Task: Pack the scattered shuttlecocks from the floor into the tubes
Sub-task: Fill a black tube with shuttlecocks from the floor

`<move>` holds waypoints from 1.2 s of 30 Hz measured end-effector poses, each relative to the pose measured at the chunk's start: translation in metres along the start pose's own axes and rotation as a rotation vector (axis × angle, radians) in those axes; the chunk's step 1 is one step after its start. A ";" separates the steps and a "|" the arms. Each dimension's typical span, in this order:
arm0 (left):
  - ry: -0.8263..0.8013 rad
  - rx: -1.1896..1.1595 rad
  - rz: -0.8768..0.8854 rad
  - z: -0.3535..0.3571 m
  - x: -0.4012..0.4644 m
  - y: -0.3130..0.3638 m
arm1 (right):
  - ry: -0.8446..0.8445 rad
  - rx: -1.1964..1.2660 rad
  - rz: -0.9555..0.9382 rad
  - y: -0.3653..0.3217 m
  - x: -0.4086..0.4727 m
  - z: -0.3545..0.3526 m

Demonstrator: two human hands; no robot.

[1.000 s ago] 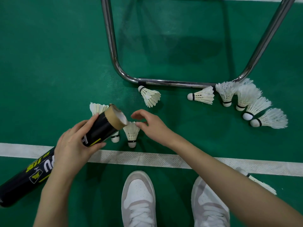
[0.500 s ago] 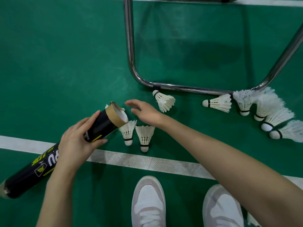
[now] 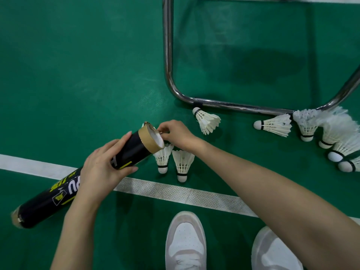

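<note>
My left hand (image 3: 101,168) grips a long black shuttlecock tube (image 3: 134,145) near its open, brown-rimmed end, which is tilted up to the right. My right hand (image 3: 177,133) is at the tube's mouth, fingers pinched on a shuttlecock (image 3: 143,124) that is almost hidden behind the rim. Just below the mouth, two white feather shuttlecocks (image 3: 162,158) (image 3: 183,162) stand cork-down on the green floor. Another shuttlecock (image 3: 207,120) lies to the right, by the metal bar. One more (image 3: 274,125) lies on its side, and a row of several shuttlecocks (image 3: 335,133) stretches to the right edge.
A bent chrome tube frame (image 3: 168,55) rests on the green floor behind the shuttlecocks. A white court line (image 3: 175,191) crosses in front of my two white shoes (image 3: 185,240) (image 3: 272,250).
My right hand moved left from above the two standing shuttlecocks to the tube's mouth and its fingers closed. The view shifted left, so everything sits further right.
</note>
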State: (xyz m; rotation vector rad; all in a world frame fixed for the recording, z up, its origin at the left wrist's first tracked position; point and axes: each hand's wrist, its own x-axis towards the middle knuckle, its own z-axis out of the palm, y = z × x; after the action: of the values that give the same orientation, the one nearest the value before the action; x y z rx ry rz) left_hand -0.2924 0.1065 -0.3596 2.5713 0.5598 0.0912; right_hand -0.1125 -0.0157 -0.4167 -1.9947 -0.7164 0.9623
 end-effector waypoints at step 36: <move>-0.057 0.159 0.225 0.051 -0.005 0.091 | 0.476 0.533 0.042 0.009 -0.167 -0.036</move>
State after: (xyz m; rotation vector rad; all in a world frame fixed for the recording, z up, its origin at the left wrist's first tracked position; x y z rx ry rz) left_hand -0.2547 0.0093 -0.3595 2.7744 0.2644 0.0518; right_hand -0.1737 -0.1596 -0.3476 -1.6649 -0.1316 0.5811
